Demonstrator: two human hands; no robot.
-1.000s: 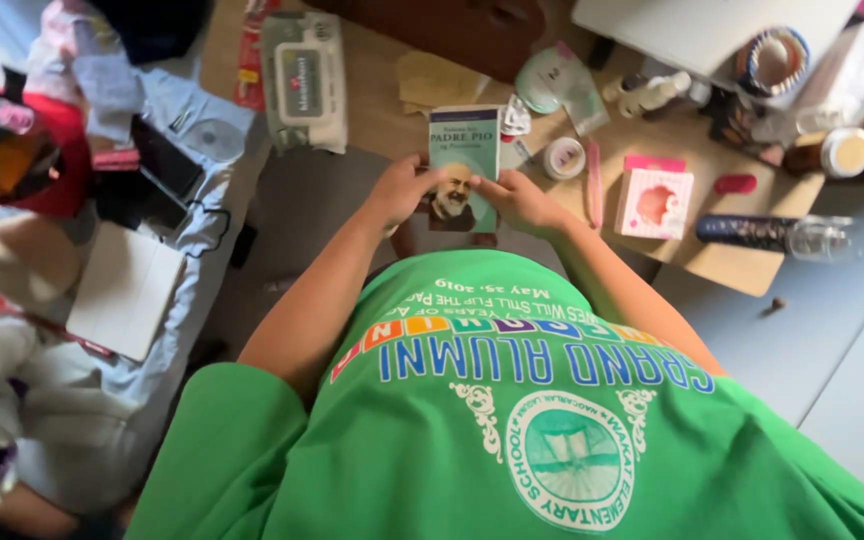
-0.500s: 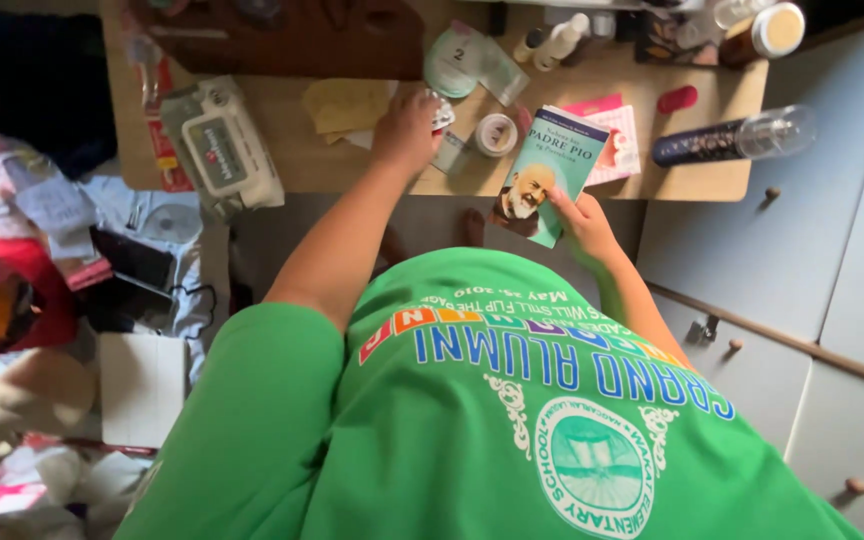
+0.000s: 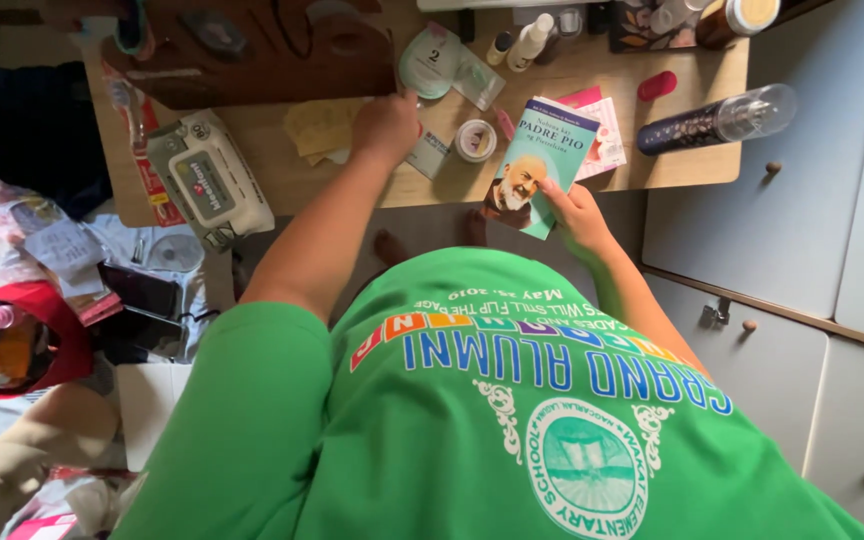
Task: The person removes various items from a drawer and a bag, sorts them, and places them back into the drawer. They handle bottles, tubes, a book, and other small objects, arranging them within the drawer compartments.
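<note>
My right hand (image 3: 574, 212) pinches the lower right edge of the teal booklet (image 3: 532, 165), fingers closed on it, its far end propped on the wooden desk (image 3: 692, 165) beside the pink card (image 3: 604, 135). My left hand (image 3: 385, 127) is out on the desk, curled over something small near the yellow notes (image 3: 320, 127) and the small white box (image 3: 430, 155); whether it actually grips anything I cannot tell. I'd judge it wise to keep the booklet tilted and steady (the round tape roll (image 3: 474, 140) sits just left) and move the left hand slowly among the clutter.
</note>
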